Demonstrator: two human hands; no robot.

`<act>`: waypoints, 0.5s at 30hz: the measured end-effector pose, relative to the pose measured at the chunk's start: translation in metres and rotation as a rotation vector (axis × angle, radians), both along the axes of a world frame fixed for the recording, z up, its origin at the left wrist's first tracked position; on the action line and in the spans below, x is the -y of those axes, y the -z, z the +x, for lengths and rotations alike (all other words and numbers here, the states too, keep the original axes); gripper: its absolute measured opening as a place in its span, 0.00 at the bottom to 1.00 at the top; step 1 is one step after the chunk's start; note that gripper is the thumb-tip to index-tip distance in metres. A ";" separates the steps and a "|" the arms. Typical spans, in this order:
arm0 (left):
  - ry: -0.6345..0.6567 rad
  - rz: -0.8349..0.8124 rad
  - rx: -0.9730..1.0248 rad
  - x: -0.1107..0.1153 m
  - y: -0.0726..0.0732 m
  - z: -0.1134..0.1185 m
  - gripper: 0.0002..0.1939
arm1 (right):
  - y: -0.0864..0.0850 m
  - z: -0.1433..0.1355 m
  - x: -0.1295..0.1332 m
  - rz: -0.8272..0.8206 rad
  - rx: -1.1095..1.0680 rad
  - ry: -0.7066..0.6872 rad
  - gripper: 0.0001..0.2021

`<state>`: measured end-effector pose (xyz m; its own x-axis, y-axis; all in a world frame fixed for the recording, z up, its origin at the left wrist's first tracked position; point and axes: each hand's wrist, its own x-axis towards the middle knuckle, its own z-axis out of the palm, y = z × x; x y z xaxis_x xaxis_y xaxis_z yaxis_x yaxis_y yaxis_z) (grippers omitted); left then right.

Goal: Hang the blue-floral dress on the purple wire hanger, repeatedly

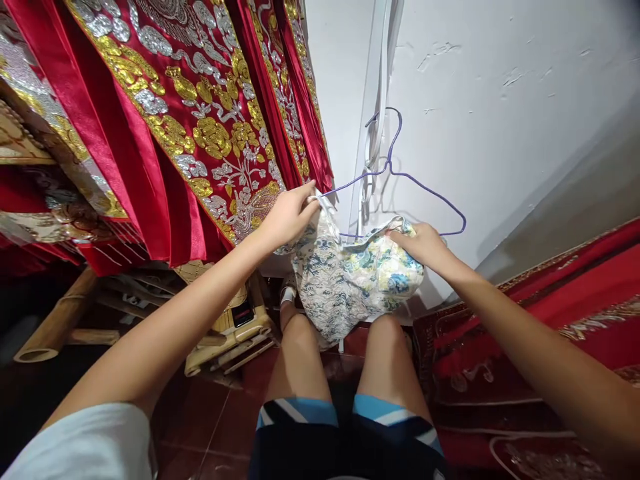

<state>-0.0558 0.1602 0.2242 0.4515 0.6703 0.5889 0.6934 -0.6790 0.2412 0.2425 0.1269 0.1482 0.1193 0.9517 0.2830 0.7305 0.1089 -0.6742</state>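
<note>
A purple wire hanger (425, 183) hangs by its hook from white straps against the wall. Its left end goes into the shoulder of a floral garment (335, 287) in white, blue and yellow, while its right end sticks out bare. My left hand (293, 217) pinches the garment's left shoulder at the hanger's left end. On the other side, my right hand (420, 243) grips the garment's neckline edge, just below and in front of the hanger's lower bar. The cloth droops between both hands, above my knees.
Red cloths with gold and silver sequins (215, 127) hang at the left. Below them stands a bamboo chair (250, 327) with a phone (243, 313) on it. A white wall (500, 100) is behind the hanger, and red fabric (575, 293) lies along the right.
</note>
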 end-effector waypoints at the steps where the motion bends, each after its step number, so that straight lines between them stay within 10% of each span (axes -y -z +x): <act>1: 0.037 0.004 0.019 -0.003 0.000 0.007 0.12 | -0.001 -0.002 0.003 -0.023 -0.012 -0.002 0.19; 6: 0.020 0.101 -0.037 -0.018 0.004 0.017 0.17 | -0.003 0.006 0.016 0.205 -0.070 0.023 0.14; 11: 0.011 0.179 -0.089 -0.022 0.003 0.007 0.15 | -0.009 0.038 0.019 0.375 -0.009 0.245 0.39; 15: -0.012 0.151 -0.055 -0.024 -0.004 0.003 0.13 | -0.030 0.063 0.018 0.289 -0.061 0.148 0.13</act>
<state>-0.0528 0.1844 0.2283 0.4783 0.5814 0.6582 0.7110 -0.6963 0.0984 0.3059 0.1087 0.1779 0.2753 0.8042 0.5267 0.7117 0.1978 -0.6740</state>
